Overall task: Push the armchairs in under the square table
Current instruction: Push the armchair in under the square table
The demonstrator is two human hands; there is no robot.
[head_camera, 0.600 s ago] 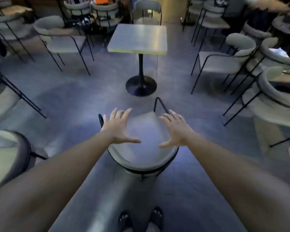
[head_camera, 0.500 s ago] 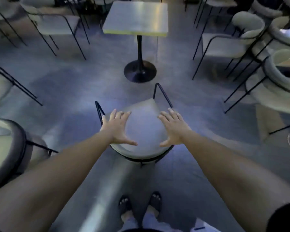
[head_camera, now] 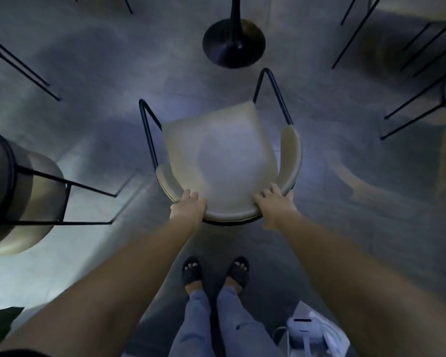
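A cream armchair (head_camera: 224, 161) with a curved backrest and black metal arm frames stands right in front of me, its seat facing the table. My left hand (head_camera: 189, 206) grips the left part of the backrest rim, fingers curled over it. My right hand (head_camera: 274, 202) grips the rim's right part the same way. Of the square table only the black round base (head_camera: 233, 43) and the foot of its post show at the top; the tabletop is out of view. The chair's front stands a short way from that base.
Another armchair (head_camera: 23, 181) stands close at the left, its black frame reaching toward mine. Thin black legs of further chairs (head_camera: 422, 73) cross the upper right and upper left. My feet (head_camera: 215, 271) stand behind the chair; a white bag (head_camera: 312, 333) lies at lower right.
Both hands came down from above the seat onto the backrest rim and closed on it. The view tilted downward, so the tabletop left the frame.
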